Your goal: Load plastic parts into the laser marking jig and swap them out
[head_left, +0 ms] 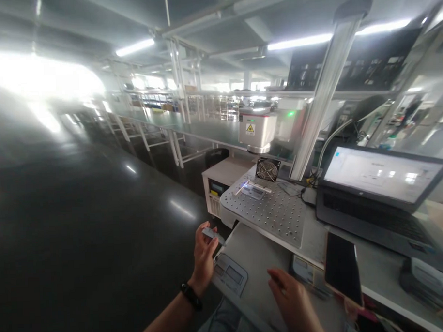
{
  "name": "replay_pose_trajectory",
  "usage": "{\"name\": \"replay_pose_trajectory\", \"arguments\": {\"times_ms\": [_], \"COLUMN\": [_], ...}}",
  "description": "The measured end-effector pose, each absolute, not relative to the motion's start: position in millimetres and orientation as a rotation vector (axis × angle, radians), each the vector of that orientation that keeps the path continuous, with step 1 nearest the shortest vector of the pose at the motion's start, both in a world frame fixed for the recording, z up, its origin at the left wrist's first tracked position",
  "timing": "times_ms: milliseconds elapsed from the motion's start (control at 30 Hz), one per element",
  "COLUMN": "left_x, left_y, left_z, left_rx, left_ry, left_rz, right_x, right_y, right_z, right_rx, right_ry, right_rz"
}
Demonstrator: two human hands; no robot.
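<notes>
My left hand point(204, 256) is raised at the left edge of the bench, fingers pinched on a small flat grey part point(213, 235). A black band sits on that wrist. Lower down, my right hand point(292, 299) hovers over the grey sheet point(253, 254) on the bench, fingers loosely curled and holding nothing I can see. Ahead lies a perforated metal plate point(272, 212) with a small fixture point(253, 189) lit by a blue-white glow. The laser marking head point(256, 130) hangs above it.
An open laptop point(380, 184) stands on the right of the bench, a dark phone point(342, 268) lies in front of it. A small fan point(267, 169) sits behind the plate beside a slanted metal column point(324, 92). Dark open floor point(82, 229) spreads to the left.
</notes>
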State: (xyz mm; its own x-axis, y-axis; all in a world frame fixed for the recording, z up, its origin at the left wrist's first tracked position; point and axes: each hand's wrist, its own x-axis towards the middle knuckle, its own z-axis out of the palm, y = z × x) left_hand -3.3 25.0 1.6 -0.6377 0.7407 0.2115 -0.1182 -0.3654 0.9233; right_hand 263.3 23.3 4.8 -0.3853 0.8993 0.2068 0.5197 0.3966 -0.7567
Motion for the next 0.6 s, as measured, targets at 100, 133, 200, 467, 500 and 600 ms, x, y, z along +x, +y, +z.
{"name": "replay_pose_trajectory", "arguments": {"times_ms": [100,133,200,467,500,600], "left_x": [-3.9,-4.0,-4.2,-3.9,-3.9,-4.4], "left_y": [25.3,25.5,26.0,27.5,27.6,28.1], "left_z": [1.8,1.5,1.0,2.0,1.9,0.6], "left_rx": [0.863,0.867,0.872,0.881,0.883,0.886], "left_ry": [1.361,1.378,1.407,1.465,1.467,1.470], "left_rz": [2.038,2.037,2.034,2.002,1.996,1.983], "right_x": [268.6,269.3,269.9,263.1,262.0,259.3], "right_y": [25.3,26.3,28.9,37.4,36.6,31.7], "right_z": [-11.1,-16.1,-25.6,-61.4,-63.0,-64.4], "right_rx": [-1.232,-1.225,-1.177,-1.004,-1.001,-1.025], "right_ry": [-2.007,-2.014,-2.063,-2.191,-2.209,-2.279], "right_rz": [0.728,0.708,0.663,0.430,0.421,0.387]}}
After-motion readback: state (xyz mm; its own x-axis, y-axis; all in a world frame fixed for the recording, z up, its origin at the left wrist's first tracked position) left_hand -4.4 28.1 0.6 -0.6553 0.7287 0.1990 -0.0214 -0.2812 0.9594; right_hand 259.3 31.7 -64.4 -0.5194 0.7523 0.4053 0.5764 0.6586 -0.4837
